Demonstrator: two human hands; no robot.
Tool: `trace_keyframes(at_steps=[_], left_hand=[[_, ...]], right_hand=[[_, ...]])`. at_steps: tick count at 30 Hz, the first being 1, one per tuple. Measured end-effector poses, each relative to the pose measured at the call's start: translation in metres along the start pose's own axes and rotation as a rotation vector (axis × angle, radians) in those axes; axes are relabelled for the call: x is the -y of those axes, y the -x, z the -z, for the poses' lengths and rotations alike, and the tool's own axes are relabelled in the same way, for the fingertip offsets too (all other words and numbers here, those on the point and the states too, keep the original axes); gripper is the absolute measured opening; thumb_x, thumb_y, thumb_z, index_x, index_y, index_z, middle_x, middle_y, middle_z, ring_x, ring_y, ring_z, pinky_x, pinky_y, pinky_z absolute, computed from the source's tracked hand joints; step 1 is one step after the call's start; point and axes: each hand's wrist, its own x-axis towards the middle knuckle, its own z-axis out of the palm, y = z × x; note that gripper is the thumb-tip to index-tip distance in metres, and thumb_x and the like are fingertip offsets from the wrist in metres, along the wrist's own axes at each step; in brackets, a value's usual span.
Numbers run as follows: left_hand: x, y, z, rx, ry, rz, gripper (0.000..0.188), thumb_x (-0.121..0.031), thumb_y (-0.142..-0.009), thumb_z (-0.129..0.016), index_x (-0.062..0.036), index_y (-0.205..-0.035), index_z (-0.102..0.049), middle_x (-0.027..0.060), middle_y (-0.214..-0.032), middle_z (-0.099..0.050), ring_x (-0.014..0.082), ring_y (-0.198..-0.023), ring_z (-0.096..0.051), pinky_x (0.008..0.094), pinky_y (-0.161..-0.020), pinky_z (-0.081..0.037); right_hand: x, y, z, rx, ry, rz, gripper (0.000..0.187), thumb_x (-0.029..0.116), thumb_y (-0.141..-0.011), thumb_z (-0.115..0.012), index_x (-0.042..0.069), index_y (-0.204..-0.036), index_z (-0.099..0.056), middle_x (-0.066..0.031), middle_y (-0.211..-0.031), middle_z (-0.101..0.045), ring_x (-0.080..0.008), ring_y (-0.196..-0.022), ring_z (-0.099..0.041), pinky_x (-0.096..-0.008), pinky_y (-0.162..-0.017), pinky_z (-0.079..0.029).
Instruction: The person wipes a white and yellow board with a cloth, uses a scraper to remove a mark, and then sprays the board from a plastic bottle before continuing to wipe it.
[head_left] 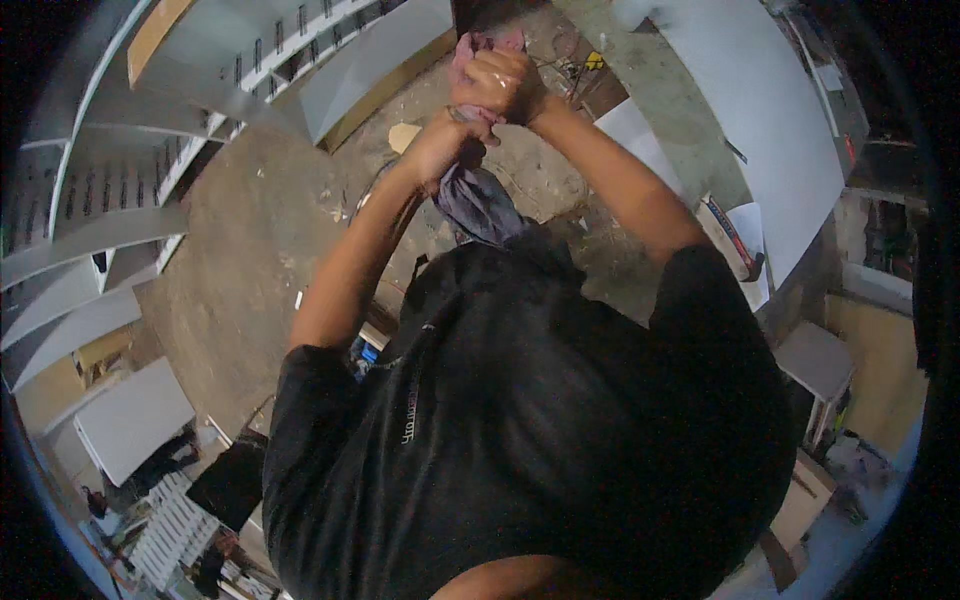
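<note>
Both my arms reach forward, and a rag (pixel 484 206) is bunched between my fists. My right hand (pixel 500 82) is closed around its upper part, where pinkish cloth pokes out above the knuckles. Just below and to the left, my left hand (pixel 443 150) grips the same rag, its fingers wrapped tightly round it. Under the left hand the greyish-purple lower part hangs down in folds toward my dark shirt. My fists are close together, with a short stretch of pink cloth showing between them. The fingers hide the middle of the rag.
White slotted cabinet frames (pixel 200 120) stand along the left. A long white panel (pixel 770 120) lies at the right, near a small stool (pixel 817 358). The brown floor (pixel 230 260) bears scraps. A white board (pixel 135 420) and clutter lie at the lower left.
</note>
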Motion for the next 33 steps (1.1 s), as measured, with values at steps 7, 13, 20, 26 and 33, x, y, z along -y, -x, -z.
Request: trace_keyframes(at_steps=[7, 13, 20, 26, 33], left_hand=[[0.015, -0.019, 0.004, -0.055, -0.363, -0.238, 0.020, -0.018, -0.078, -0.063, -0.0034, -0.088, -0.072, 0.0087, -0.079, -0.067, 0.0175, -0.070, -0.060, 0.0333, -0.065, -0.047], [0.037, -0.026, 0.032, -0.107, -0.334, -0.064, 0.027, -0.027, -0.086, -0.072, -0.0034, -0.098, -0.069, 0.0006, -0.081, -0.065, 0.0123, -0.068, -0.055, 0.0312, -0.060, -0.043], [0.055, -0.067, 0.048, -0.138, -0.066, 0.024, 0.029, -0.032, -0.090, -0.069, -0.0046, -0.100, -0.069, -0.0026, -0.081, -0.061, 0.0091, -0.072, -0.053, 0.0266, -0.065, -0.039], [0.057, -0.118, 0.052, -0.133, -0.368, -0.012, 0.058, -0.056, -0.095, -0.058, 0.0004, -0.098, -0.072, 0.0049, -0.078, -0.066, 0.0140, -0.073, -0.057, 0.0312, -0.068, -0.044], [0.000, -0.180, 0.066, 0.099, -0.597, -0.110, 0.056, -0.043, -0.097, -0.059, 0.0051, -0.069, -0.057, 0.0139, -0.064, -0.057, 0.0237, -0.066, -0.053, 0.0404, -0.066, -0.042]], right_hand=[[0.012, 0.031, -0.001, 0.140, 0.177, -0.229, 0.012, 0.025, -0.078, -0.068, 0.020, -0.089, -0.066, -0.0048, -0.085, -0.060, -0.0253, -0.087, -0.064, -0.0411, -0.066, -0.051], [0.050, 0.060, -0.005, 0.156, -0.186, -0.930, 0.095, 0.025, -0.052, -0.089, 0.011, -0.135, -0.045, -0.0172, -0.133, -0.045, -0.0390, -0.126, -0.044, -0.0460, -0.105, -0.037], [0.133, 0.158, 0.004, 0.003, -1.003, -2.077, 0.104, 0.054, -0.078, -0.077, 0.003, -0.151, -0.023, -0.0211, -0.149, -0.034, -0.0389, -0.140, -0.031, -0.0559, -0.114, -0.028], [0.097, 0.105, -0.021, -0.487, -2.276, -2.153, 0.115, 0.079, -0.079, -0.059, 0.008, -0.156, -0.012, -0.0229, -0.160, -0.022, -0.0432, -0.146, -0.026, -0.0716, -0.111, -0.023], [-0.029, 0.100, -0.083, -0.780, -1.835, -2.121, 0.044, 0.047, -0.084, -0.075, 0.017, -0.114, -0.064, 0.0003, -0.105, -0.065, -0.0175, -0.103, -0.059, -0.0393, -0.091, -0.045]])
